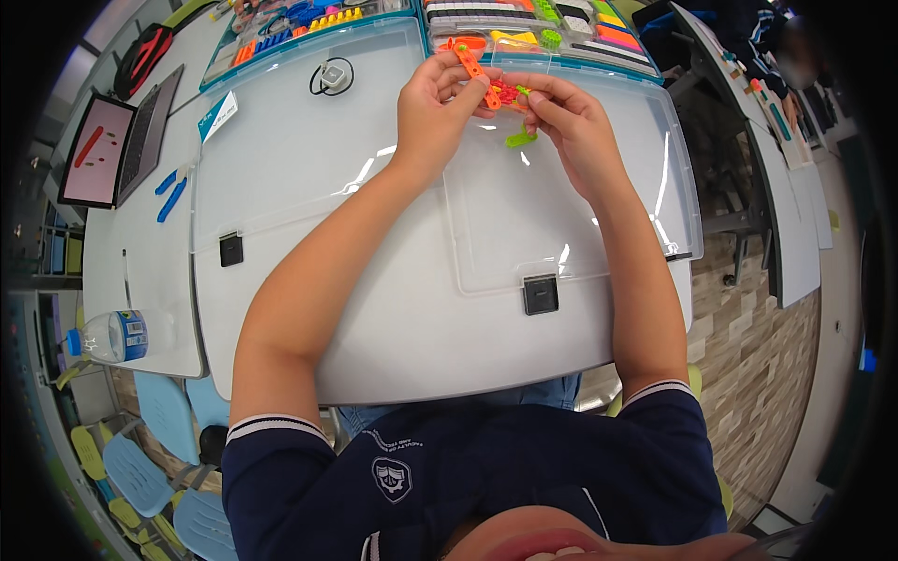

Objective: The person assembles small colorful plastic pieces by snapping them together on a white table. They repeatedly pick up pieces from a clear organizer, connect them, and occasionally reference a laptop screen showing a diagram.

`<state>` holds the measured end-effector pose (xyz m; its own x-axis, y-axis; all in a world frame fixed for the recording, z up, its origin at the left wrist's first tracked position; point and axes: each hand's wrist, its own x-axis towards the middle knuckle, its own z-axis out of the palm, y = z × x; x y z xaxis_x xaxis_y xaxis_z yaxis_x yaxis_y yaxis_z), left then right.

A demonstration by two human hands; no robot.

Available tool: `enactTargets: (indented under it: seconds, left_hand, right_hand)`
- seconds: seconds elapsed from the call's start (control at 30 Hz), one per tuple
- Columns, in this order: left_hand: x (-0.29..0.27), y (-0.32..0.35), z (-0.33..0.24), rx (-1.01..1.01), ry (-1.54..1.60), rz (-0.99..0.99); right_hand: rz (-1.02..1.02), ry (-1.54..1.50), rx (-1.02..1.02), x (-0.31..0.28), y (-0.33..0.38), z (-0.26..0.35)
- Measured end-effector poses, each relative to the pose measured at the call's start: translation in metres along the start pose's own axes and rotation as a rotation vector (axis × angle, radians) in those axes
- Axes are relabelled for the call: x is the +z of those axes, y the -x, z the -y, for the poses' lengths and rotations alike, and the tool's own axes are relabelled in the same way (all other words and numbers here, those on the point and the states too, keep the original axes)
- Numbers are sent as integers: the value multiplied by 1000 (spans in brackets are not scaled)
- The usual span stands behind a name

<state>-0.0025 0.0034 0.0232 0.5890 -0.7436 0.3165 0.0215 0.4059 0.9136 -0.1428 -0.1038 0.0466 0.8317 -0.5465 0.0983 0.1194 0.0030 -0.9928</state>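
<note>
The left hand [432, 114] pinches a bright orange, narrow plastic strip with holes [470, 65] between thumb and fingers. The strip's long axis runs steeply, its far end pointing away from the person and a little left, its near end slanting right, toward the other hand. The right hand [571, 117] is closed narrowly on small red plastic pieces [506, 94] between the two hands; its fingers cover part of them, so their number and joints are hard to make out. One lime-green plastic piece [521, 138] hangs just below the right fingertips.

Beyond the hands stand two teal-edged sorting cases of coloured parts, one ahead and left [374, 21], one straight ahead [599, 71], both cut off by the upper edge. Under the forearms, clear plastic lids with two black square latches [541, 294] lie on the white counter [412, 346].

Left of the left hand is one white adapter with a black cable [334, 77]; farther left, one pair of blue-handled pliers [170, 203] and one open laptop [103, 150]. One clear blue-capped bottle [117, 337] lies nearer the person, well left of both hands.
</note>
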Motion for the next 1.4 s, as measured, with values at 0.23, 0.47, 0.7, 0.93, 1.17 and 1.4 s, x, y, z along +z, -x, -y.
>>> enactTargets:
  seconds: [0.23, 0.47, 0.7, 0.93, 1.17, 1.4]
  left_hand:
    - [5, 3, 3, 95, -126, -14]
    - [2, 1, 12, 133, -223, -51]
    - [3, 3, 9, 111, -241, -40]
    - [6, 6, 5, 113, -266, -27]
    - [5, 6, 7, 197, -399, -20]
    - [5, 10, 5, 286, -529, 40]
  right_hand:
    - [-33, -86, 34, -1, 0, 1]
    - [-42, -102, 32, -5, 0, 3]
    - [-26, -129, 6, -4, 0, 4]
    - [14, -98, 28, -7, 0, 2]
    - [-66, -56, -70, -4, 1, 1]
    - [-176, 94, -250, 1, 4, 3]
